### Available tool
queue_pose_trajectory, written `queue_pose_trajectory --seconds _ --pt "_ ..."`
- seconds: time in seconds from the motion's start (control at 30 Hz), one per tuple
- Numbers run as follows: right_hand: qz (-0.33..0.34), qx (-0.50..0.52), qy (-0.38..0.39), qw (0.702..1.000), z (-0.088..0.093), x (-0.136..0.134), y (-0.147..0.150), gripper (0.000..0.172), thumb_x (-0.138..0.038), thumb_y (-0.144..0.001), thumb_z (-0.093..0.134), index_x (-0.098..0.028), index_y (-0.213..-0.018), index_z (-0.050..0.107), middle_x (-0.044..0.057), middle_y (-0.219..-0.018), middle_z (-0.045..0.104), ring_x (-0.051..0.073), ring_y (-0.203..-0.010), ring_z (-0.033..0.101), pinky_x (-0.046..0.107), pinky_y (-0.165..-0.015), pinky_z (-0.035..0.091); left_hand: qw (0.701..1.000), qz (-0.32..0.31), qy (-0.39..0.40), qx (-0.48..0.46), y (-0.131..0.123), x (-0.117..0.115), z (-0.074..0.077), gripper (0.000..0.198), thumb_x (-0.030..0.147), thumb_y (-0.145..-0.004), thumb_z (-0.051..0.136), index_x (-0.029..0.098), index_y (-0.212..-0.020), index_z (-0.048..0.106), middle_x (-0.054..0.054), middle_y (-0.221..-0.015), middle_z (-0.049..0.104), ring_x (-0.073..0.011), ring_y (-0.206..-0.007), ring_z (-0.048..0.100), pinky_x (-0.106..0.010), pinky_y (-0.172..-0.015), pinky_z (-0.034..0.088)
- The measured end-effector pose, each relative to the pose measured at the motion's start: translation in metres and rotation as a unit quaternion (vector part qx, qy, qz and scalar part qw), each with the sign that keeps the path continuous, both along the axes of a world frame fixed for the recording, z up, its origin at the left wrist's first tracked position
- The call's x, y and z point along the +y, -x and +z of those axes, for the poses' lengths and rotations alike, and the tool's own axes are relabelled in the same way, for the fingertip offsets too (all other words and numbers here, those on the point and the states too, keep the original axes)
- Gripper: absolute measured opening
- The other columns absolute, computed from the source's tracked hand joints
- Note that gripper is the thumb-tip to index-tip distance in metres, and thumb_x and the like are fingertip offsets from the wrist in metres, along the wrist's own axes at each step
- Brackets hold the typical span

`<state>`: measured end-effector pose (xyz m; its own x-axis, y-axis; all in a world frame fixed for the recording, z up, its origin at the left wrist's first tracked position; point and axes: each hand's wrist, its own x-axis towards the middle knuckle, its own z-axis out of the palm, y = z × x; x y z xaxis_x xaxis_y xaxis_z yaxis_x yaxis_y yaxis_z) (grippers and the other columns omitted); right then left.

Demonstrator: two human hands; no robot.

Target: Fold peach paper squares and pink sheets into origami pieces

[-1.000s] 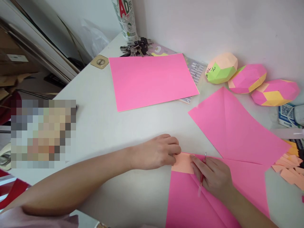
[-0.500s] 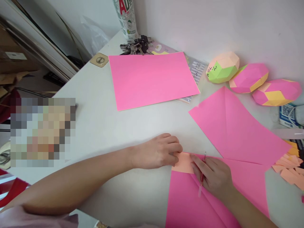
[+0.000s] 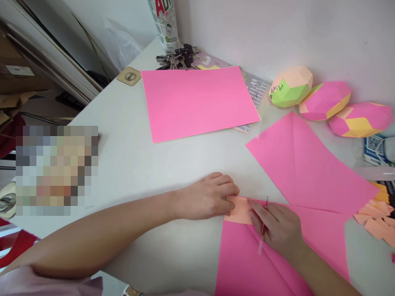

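A small peach paper rectangle (image 3: 239, 211) lies along the top left corner of a large creased pink paper sheet (image 3: 236, 255). At its left edge are the curled fingers of my left hand (image 3: 216, 196), closed, with thumb and fingertips on the paper. My right hand (image 3: 279, 226) is closed too, its index fingertip pressing the right end of the peach paper. A thin pen refill (image 3: 263, 232) with a red section and a clear end sits between its fingers, metal tip pointing away from me. My right hand and forearm hide part of the pink sheet.
A second creased pink sheet (image 3: 308, 164) touches the first. A pink stack (image 3: 200, 105) lies farther back, near keys (image 3: 177, 58) and a bottle (image 3: 166, 26). Faceted paper shapes (image 3: 325, 100) stand by the wall. Peach paper slips (image 3: 378, 226) lie at right. A blurred patch covers something at left.
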<state>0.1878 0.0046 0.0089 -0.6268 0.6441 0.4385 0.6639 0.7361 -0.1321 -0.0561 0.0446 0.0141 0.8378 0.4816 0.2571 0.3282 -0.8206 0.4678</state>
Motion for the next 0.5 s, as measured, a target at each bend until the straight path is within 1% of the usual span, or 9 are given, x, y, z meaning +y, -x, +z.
queue_pose_trajectory --seconds 0.23,0.5 --pt "-0.004 -0.004 -0.003 1.0 0.0008 0.0001 0.0007 0.014 -0.015 -0.085 0.059 -0.016 -0.095 0.069 -0.007 -0.045 0.04 0.007 -0.045 0.035 0.024 -0.046 0.026 0.999 -0.008 0.03 -0.009 0.0013 0.0018 -0.0024 0.02 0.02 -0.09 0.052 0.018 -0.074 0.065 -0.006 -0.103 0.061 -0.0182 -0.095 0.05 -0.032 -0.083 0.038" --pt "0.001 -0.002 0.003 1.0 -0.0001 -0.0007 -0.0004 0.013 -0.015 -0.084 0.061 -0.014 -0.093 0.069 -0.007 -0.045 0.04 0.008 -0.046 0.035 0.024 -0.046 0.027 0.999 -0.013 0.044 -0.013 0.0019 0.0027 -0.0012 0.023 0.021 -0.091 0.05 0.019 -0.075 0.066 -0.007 -0.103 0.061 -0.0186 -0.095 0.05 -0.033 -0.083 0.038"
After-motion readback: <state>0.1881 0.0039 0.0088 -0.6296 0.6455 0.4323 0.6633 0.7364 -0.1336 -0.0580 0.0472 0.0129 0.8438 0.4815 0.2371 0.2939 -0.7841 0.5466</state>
